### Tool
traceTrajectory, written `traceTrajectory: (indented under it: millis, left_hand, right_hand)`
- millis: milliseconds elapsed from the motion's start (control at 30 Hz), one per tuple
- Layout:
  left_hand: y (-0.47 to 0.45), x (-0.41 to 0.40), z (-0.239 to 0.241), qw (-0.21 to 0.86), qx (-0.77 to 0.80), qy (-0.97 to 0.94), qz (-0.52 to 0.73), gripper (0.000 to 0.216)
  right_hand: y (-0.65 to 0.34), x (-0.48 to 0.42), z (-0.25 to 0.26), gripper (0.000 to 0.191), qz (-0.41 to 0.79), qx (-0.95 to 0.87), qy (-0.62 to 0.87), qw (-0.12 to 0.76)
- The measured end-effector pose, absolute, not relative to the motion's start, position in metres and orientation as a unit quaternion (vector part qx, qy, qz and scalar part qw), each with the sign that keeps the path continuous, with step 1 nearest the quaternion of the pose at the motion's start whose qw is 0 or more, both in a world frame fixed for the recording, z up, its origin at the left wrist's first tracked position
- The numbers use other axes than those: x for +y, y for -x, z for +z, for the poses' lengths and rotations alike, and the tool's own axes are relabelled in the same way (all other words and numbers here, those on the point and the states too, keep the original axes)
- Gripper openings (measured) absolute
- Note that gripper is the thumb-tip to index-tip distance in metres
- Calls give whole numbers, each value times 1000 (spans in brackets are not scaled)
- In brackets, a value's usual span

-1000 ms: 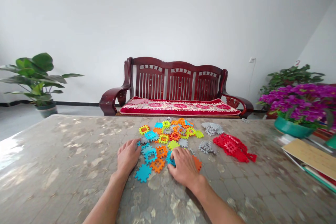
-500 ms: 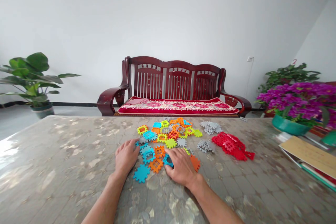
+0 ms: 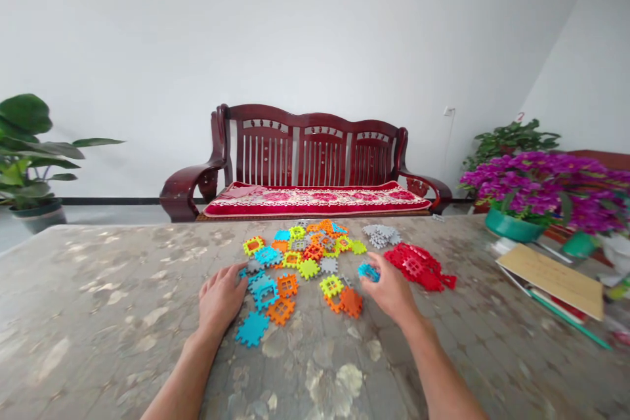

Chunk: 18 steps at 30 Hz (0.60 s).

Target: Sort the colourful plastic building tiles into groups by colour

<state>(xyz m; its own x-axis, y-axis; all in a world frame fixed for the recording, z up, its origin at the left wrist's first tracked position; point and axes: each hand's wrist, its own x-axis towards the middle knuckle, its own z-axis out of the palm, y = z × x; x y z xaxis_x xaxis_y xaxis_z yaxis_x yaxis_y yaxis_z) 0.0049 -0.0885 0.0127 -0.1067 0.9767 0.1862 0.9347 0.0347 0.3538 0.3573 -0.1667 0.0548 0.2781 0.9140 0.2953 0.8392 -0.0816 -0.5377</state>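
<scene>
My right hand (image 3: pixel 391 289) pinches a blue interlocking puzzle tile (image 3: pixel 368 272) between thumb and fingers, just left of a heap of red tiles (image 3: pixel 418 267). My left hand (image 3: pixel 222 295) lies on the table, fingers stretched out, its tips beside grey and blue tiles. Close to it is a solid blue tile (image 3: pixel 252 329), and near that an orange window tile (image 3: pixel 281 310). Between the hands spreads a mixed pile of blue, orange, green and grey tiles. A green tile (image 3: pixel 331 285) and an orange tile (image 3: pixel 351 302) lie left of my right hand.
Behind the red heap sits a pile of grey tiles (image 3: pixel 382 235). On the right are a brown envelope (image 3: pixel 554 279) on some books and purple flowers (image 3: pixel 536 180) in a teal pot. A patterned cloth (image 3: pixel 123 315) covers the table. Beyond it stands a wooden bench (image 3: pixel 325 121).
My right hand has picked up a blue tile from the pile and carried it right, toward the red heap. My left hand stays beside the pile. The view has turned slightly right.
</scene>
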Motion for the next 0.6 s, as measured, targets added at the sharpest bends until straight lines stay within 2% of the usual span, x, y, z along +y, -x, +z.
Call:
traceTrajectory:
  millis: [333,467,600]
  left_hand:
    - [-3,-86,11,49,718,-670,184,47]
    - [-3,-86,10,46,718,-669,186,47]
    - [-3,-85,10,43,714,-672,189,47]
  right_hand:
    - [-481,-223,29,60,-22,-479,847,231]
    - [-503,-236,25,58,-54,-451,869,198]
    - [-501,-241,31,55,-136,-438,875,155]
